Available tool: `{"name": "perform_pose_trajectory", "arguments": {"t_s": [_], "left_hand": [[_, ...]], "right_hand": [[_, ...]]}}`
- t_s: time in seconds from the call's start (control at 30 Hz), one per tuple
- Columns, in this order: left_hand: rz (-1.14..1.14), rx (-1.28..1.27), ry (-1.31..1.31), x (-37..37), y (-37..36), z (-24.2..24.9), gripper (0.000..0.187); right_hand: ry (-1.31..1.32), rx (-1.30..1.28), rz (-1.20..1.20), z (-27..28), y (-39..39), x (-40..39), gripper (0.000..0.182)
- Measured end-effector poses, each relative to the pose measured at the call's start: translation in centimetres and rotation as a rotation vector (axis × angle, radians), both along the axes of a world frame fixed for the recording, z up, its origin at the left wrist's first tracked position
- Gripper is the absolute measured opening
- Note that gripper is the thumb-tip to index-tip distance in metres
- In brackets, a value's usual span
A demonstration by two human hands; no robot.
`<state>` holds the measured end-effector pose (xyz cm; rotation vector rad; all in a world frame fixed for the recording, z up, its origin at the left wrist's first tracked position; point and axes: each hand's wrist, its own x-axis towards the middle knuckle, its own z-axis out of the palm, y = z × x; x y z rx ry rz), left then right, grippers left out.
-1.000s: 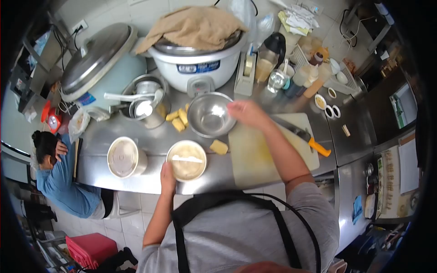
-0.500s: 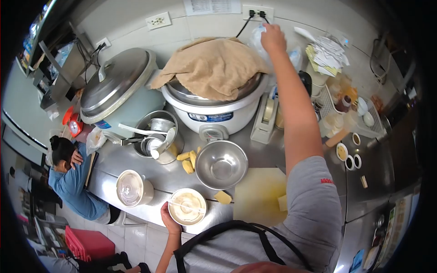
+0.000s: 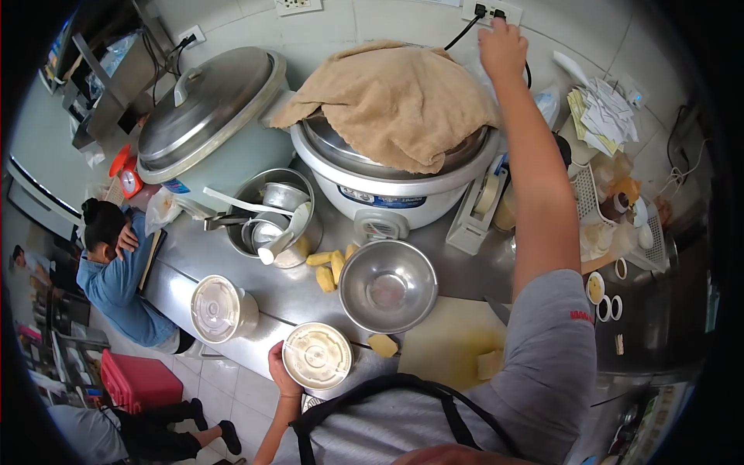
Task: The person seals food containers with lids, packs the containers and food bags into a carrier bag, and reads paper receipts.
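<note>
My left hand [image 3: 285, 375] is wrapped around the near left side of a round lidded tub [image 3: 316, 356], pale under its clear lid, at the table's front edge. My right arm stretches far forward past a large rice cooker [image 3: 372, 194]. At its end my right hand [image 3: 504, 51] has curled fingers close under the black plugs [image 3: 497, 14] in the wall outlet. Whatever those fingers hold is hidden. A second lidded tub [image 3: 223, 308] stands to the left. Between them and the cooker sit a steel bowl [image 3: 388, 287] and several yellow peeled pieces [image 3: 325, 273].
A brown towel [image 3: 403, 105] covers the cooker's lid. A cutting board [image 3: 434, 341] with a knife [image 3: 497, 310] lies at my right. Left are a pot of utensils [image 3: 267, 221] and another big lidded cooker [image 3: 213, 116]. A person [image 3: 128, 271] rests at the table's left end.
The view has shifted, so the tabletop things appear farther right. My right hand remains near the outlet, and less of the plastic bag beside it shows. The left hand still holds the tub.
</note>
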<state>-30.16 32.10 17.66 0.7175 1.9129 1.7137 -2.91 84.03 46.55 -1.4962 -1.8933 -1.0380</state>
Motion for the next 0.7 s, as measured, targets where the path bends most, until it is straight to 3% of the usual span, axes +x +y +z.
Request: {"name": "perform_pose_trajectory", "arguments": {"t_s": [0.17,0.27,0.47,0.57,0.67,0.7], "left_hand": [[-0.037,-0.092,0.137,0.1,0.0,0.7,0.026],[-0.039,-0.058,0.063,-0.2,-0.2,0.0,0.037],[-0.098,0.016,0.098,-0.4,-0.4,-0.3,0.058],[-0.106,0.022,0.06,-0.4,-0.5,-0.3,0.056],[-0.11,0.072,-0.025,-0.4,-0.5,-0.2,0.055],[-0.11,0.077,-0.017,-0.4,-0.4,-0.2,0.053]], "right_hand": [[-0.002,-0.017,0.185,0.1,-1.2,-2.0,0.013],[0.096,-0.015,0.255,2.7,-1.7,-1.6,0.013],[0.196,-0.261,0.136,3.3,-0.2,1.3,0.018],[0.126,-0.333,0.048,1.5,0.4,2.9,0.02],[0.191,-0.551,0.169,0.9,0.9,3.7,0.02],[0.367,-0.444,0.299,0.8,0.7,4.2,0.019]]}}
